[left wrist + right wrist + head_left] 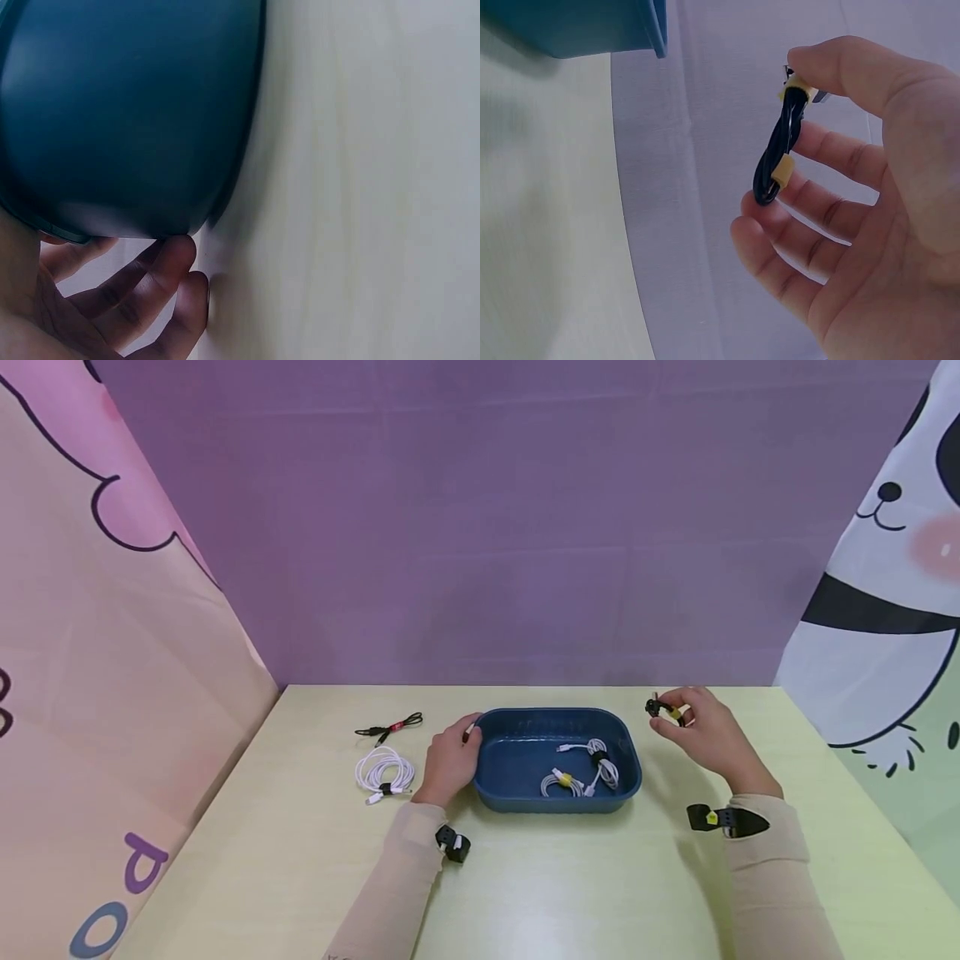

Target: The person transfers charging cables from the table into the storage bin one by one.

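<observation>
My right hand [705, 731] pinches a bundled black cable [781, 139] between thumb and fingers, held up to the right of a blue plastic bin [510, 804]. A yellow tie [798, 84] wraps the bundle near my thumb, and another bit of yellow shows lower down. At the bin's left end, my left hand [452, 762] grips the rim, its fingertips against the outer wall in the left wrist view; the thumb is mostly hidden there. Inside the bin lie two coiled white cables, one with a black tie [600, 758] and one with a yellow tie [565, 781].
Left of the bin, a black cable with a red tie [397, 727] lies on the pale table [570, 893]. Just in front of it is a coiled white cable [384, 770] with a black tie. A purple cloth backdrop [480, 527] hangs behind the table, with printed cloths at both sides.
</observation>
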`<state>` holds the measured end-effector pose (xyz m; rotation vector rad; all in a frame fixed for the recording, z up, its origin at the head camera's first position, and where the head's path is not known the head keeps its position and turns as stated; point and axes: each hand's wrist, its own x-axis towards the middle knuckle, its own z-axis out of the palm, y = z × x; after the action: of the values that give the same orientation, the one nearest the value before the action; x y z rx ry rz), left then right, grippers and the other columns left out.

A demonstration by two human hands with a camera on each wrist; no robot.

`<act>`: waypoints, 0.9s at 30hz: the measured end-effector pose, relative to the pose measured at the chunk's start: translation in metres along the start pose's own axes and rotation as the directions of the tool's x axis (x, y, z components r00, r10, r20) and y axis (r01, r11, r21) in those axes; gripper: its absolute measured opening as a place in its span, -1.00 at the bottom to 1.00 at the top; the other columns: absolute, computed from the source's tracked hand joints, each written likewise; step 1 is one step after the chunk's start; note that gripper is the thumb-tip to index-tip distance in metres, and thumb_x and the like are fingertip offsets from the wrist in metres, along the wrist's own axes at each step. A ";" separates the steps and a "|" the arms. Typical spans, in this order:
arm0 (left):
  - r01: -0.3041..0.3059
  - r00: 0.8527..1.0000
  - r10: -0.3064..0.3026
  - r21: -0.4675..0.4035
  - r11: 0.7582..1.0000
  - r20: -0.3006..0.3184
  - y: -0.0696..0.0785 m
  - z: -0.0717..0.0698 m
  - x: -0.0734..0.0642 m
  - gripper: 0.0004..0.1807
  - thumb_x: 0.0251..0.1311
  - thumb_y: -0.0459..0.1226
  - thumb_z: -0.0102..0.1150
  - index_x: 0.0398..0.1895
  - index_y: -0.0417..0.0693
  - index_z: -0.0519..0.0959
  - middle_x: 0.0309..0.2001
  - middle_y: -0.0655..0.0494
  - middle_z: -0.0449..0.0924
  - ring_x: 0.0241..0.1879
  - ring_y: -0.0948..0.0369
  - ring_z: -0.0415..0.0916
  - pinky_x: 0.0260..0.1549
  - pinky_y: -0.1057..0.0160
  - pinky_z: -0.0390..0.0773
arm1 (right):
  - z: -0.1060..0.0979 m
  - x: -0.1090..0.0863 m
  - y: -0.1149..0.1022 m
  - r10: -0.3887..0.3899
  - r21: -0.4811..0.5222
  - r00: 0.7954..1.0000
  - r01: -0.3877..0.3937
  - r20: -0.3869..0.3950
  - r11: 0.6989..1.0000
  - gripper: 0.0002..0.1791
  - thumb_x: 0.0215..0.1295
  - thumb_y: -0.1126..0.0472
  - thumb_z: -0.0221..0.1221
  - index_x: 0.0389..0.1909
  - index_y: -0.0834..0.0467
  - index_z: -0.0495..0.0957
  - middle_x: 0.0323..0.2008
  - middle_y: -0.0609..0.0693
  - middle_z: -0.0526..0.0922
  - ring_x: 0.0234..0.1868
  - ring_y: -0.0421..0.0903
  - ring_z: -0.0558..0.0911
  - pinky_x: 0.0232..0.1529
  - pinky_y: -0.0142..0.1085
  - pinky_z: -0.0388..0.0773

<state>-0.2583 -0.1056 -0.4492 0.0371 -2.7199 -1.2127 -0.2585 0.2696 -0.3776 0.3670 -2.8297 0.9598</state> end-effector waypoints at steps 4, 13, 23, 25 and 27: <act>0.003 1.000 -0.003 0.002 1.000 0.003 0.000 0.000 0.000 -0.58 0.56 -0.08 -0.07 0.37 0.18 0.53 -0.24 0.02 0.67 -0.30 0.06 0.56 -0.30 0.13 0.48 | 0.001 -0.001 0.000 0.002 0.001 1.000 -0.002 0.001 1.000 -0.52 0.38 0.02 0.29 0.13 0.28 0.55 0.02 0.22 0.51 -0.13 0.08 0.49 -0.21 -0.20 0.42; -0.006 1.000 0.006 0.000 1.000 -0.006 0.001 0.000 -0.001 -0.59 0.55 -0.09 -0.05 0.37 0.15 0.54 -0.27 0.02 0.66 -0.32 0.06 0.54 -0.32 0.14 0.45 | 0.001 -0.002 -0.002 -0.005 0.007 1.000 0.005 -0.013 1.000 -0.52 0.38 0.01 0.29 0.13 0.27 0.56 0.03 0.20 0.51 -0.13 0.08 0.50 -0.22 -0.20 0.43; -0.013 1.000 0.013 0.000 1.000 -0.008 0.000 0.000 0.000 -0.59 0.55 -0.09 -0.05 0.36 0.16 0.54 -0.27 0.02 0.66 -0.33 0.07 0.54 -0.33 0.16 0.45 | 0.006 0.000 -0.006 -0.012 0.018 1.000 0.012 0.002 1.000 -0.49 0.38 -0.01 0.30 0.17 0.25 0.55 0.05 0.21 0.51 -0.11 0.08 0.51 -0.22 -0.21 0.45; -0.014 1.000 0.014 -0.001 1.000 -0.010 -0.001 0.001 0.001 -0.59 0.56 -0.09 -0.06 0.36 0.16 0.54 -0.29 0.02 0.65 -0.35 0.08 0.53 -0.35 0.17 0.44 | 0.007 0.001 -0.008 -0.021 0.019 1.000 0.021 0.000 1.000 -0.49 0.38 -0.01 0.29 0.17 0.26 0.55 0.06 0.21 0.51 -0.11 0.09 0.52 -0.21 -0.20 0.45; -0.011 1.000 0.011 -0.004 1.000 -0.009 -0.002 0.001 0.001 -0.59 0.56 -0.09 -0.06 0.37 0.16 0.53 -0.30 0.03 0.64 -0.37 0.09 0.52 -0.37 0.19 0.42 | 0.007 0.001 -0.009 -0.021 0.020 1.000 0.021 0.003 1.000 -0.48 0.38 -0.01 0.29 0.18 0.26 0.55 0.07 0.22 0.51 -0.10 0.09 0.52 -0.21 -0.20 0.45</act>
<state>-0.2590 -0.1063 -0.4511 0.0269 -2.7068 -1.2118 -0.2578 0.2579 -0.3777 0.4006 -2.8154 0.9856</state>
